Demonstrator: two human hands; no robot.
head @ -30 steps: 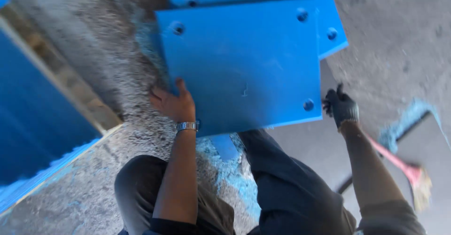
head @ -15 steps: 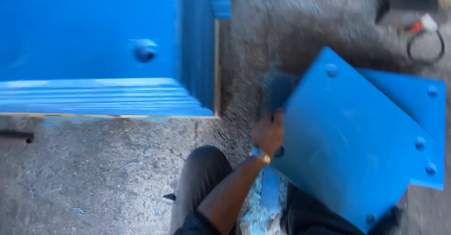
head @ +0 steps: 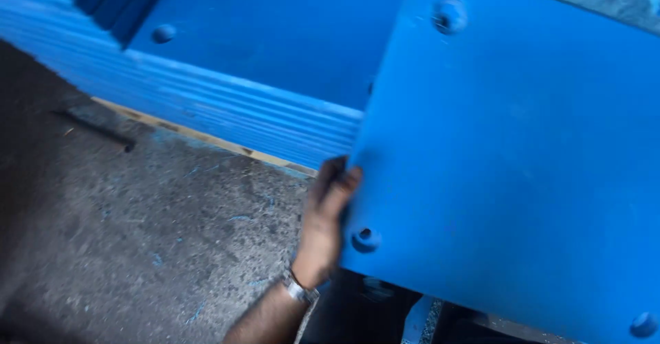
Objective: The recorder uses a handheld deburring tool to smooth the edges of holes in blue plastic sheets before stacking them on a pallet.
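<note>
A large flat blue plate with round holes near its corners fills the right half of the head view, lifted off the floor. My left hand, a metal watch on its wrist, grips the plate's left edge with the fingers curled over it. Behind the plate is a stack of similar blue plates, its layered edge facing me. The carried plate overlaps the stack's right part. My right hand is hidden.
A thin wooden strip lies under the stack's front edge. Rough grey concrete floor with blue shavings spreads at the lower left. A dark rod lies on it near the stack.
The plate has swung up and left, over toward the stack, and now looms much closer. My left hand stays on its left edge. The other plates on the floor have left the view.
</note>
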